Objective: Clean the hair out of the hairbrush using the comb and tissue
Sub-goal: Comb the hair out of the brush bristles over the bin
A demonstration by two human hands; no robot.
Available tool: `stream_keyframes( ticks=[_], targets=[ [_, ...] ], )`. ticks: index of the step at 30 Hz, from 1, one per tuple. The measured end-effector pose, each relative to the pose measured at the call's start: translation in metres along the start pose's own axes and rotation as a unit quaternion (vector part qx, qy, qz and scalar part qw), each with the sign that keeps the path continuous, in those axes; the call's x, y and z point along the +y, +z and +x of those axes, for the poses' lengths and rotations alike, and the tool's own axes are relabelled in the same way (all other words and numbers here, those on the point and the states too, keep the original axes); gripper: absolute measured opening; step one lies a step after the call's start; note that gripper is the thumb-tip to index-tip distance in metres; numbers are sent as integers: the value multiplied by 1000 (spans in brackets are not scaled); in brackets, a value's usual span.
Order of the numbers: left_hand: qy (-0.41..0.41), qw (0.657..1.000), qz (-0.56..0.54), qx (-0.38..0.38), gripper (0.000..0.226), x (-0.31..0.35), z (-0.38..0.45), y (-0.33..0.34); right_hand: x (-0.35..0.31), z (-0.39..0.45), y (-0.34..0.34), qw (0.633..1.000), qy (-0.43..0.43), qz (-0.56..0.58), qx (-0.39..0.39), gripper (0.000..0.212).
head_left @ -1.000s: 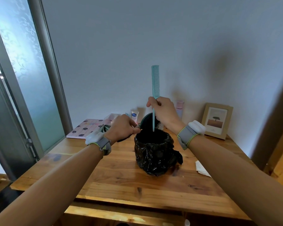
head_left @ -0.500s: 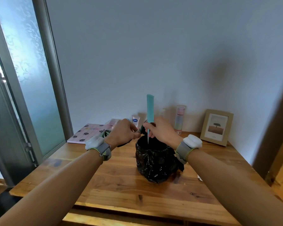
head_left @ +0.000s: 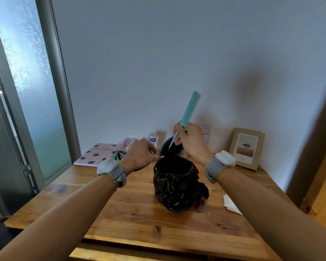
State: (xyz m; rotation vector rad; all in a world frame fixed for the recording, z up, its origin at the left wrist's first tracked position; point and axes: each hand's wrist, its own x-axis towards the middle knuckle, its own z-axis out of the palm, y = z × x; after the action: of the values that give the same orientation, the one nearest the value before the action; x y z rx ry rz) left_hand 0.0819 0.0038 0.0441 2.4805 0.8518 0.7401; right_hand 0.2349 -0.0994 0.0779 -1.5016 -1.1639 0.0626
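Right now my right hand (head_left: 191, 143) has its fingers curled tight round the middle of the teal comb (head_left: 186, 117), toothed end up toward the wall and the thin tail end pointing down into the bristles of the hairbrush (head_left: 172, 150). I judge I hold it that way so the pointed tail can hook under the hair and lift it out. My left hand (head_left: 141, 157) is closed too, fingers and thumb pinched at the neck of the hairbrush, just by the head; how the handle lies inside the palm I cannot tell, since the back of the hand hides it. The brush head sits tilted, bristles facing right and a little down, directly above the mouth of the small bin lined with a black bag (head_left: 177, 187). That placement looks deliberate to me: whatever the comb pulls free should drop straight in.

Further out, the tissue (head_left: 231, 204) lies flat on the wooden table (head_left: 139, 219), to the right of the bin, partly behind my right forearm and apart from both hands; it has not been taken up. Against the wall stand a small tube (head_left: 154, 140), a picture frame (head_left: 247, 148) and a patterned pink notebook (head_left: 97, 154).
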Motion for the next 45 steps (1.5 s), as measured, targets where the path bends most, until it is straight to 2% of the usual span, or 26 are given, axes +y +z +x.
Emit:
stream_keyframes(
  ticks=[5,11,15,18,21,24,29,32,38,41,45],
  targets=[
    [1,1000,6,23,8,5,2,-3,16,-11,11,991,-8,-113,-72,28],
    [3,999,25,24,17,1,2,-4,18,-17,10,979,-30,-155,-128,25],
    [3,1000,17,25,15,-6,1,-5,26,-20,0,969,14,-180,-170,27],
    [4,999,18,27,14,-8,0,-4,22,-20,-12,981,26,-138,-134,17],
    [2,999,22,24,16,-9,0,-3,12,-19,-21,995,-39,-85,-25,18],
    [1,1000,23,20,19,-8,1,-1,1,-21,-23,994,-86,-13,66,15],
    [1,999,27,17,20,-7,0,0,-1,-21,-13,987,-120,16,105,17],
    [5,999,36,21,19,-5,-1,-2,7,-18,-2,994,-95,-7,48,11],
    [13,998,51,32,15,-6,-3,-4,21,-19,6,992,-71,-105,-20,16],
    [14,998,53,35,16,-5,-2,-7,22,-19,6,994,-43,-90,-55,11],
    [9,998,49,30,18,-7,-1,-10,28,-23,2,981,-13,-110,-157,10]
  ],
)
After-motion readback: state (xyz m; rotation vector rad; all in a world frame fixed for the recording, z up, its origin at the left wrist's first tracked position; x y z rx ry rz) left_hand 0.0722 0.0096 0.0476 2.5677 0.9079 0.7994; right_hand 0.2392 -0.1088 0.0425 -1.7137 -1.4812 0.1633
